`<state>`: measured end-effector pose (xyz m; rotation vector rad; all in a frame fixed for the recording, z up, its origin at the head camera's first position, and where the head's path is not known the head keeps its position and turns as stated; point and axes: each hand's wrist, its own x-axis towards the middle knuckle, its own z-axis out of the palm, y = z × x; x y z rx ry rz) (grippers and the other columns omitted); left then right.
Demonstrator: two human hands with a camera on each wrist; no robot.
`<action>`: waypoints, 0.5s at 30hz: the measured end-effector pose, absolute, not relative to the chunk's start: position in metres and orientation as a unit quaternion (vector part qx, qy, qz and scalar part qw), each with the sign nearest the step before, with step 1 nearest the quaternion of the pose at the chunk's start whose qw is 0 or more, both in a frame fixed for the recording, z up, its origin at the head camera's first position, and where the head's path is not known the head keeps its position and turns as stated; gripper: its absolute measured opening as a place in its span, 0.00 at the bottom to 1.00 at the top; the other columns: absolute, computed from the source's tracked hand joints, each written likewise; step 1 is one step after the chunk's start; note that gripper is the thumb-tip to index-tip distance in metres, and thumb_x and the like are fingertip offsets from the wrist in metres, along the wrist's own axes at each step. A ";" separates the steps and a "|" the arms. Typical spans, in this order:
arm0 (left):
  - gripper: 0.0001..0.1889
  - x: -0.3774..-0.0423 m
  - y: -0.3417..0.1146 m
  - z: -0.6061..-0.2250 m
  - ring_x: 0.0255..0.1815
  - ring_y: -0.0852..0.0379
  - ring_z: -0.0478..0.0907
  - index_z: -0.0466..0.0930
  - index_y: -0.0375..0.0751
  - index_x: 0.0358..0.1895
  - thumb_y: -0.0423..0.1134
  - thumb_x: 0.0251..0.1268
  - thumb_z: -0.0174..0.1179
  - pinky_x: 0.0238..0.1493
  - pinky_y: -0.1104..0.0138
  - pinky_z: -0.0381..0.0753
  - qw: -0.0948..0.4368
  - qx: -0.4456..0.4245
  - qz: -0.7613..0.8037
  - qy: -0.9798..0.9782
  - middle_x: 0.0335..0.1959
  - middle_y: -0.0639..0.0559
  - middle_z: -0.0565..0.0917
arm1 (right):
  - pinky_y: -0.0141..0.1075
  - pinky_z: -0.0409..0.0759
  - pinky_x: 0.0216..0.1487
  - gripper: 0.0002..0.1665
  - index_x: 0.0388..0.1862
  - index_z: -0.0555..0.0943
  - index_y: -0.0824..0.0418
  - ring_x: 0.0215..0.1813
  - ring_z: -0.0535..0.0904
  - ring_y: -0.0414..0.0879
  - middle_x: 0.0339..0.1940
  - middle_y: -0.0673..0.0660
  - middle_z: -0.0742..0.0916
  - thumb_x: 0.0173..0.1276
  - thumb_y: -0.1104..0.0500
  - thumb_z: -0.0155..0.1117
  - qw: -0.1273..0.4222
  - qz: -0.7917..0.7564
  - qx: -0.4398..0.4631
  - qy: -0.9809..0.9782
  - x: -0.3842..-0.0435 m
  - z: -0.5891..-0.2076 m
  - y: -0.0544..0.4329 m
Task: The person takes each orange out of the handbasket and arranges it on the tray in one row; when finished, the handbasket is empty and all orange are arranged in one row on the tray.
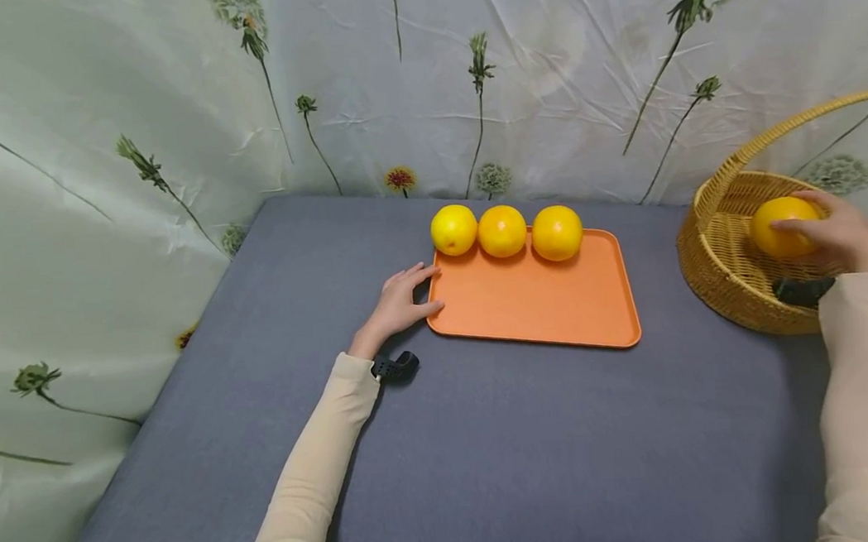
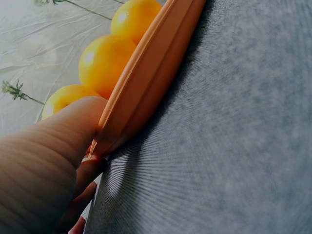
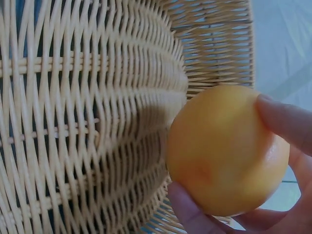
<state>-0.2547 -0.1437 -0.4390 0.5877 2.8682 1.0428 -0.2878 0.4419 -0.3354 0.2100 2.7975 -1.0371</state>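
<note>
At the right, my right hand grips an orange over the round wicker basket, thumb on one side and fingers around the other. In the right wrist view this orange hangs beside the woven wall. My left hand holds the left edge of an orange rectangular tray; the left wrist view has its thumb over the rim. Along the tray's far side sit a left orange, a middle orange and a right orange.
A grey-blue cloth covers the table. Behind it hangs a pale curtain with a dandelion print. The basket's tall handle arches above the right hand. A black band is on the left wrist.
</note>
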 end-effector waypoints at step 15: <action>0.32 -0.256 -0.144 -0.440 0.75 0.47 0.57 0.67 0.41 0.67 0.46 0.58 0.63 0.74 0.47 0.50 0.022 0.189 0.320 0.928 0.68 0.43 0.69 | 0.38 0.85 0.28 0.45 0.75 0.45 0.36 0.27 0.73 0.28 0.60 0.56 0.66 0.64 0.42 0.57 0.030 -0.415 0.115 0.902 -0.293 -0.340 0.461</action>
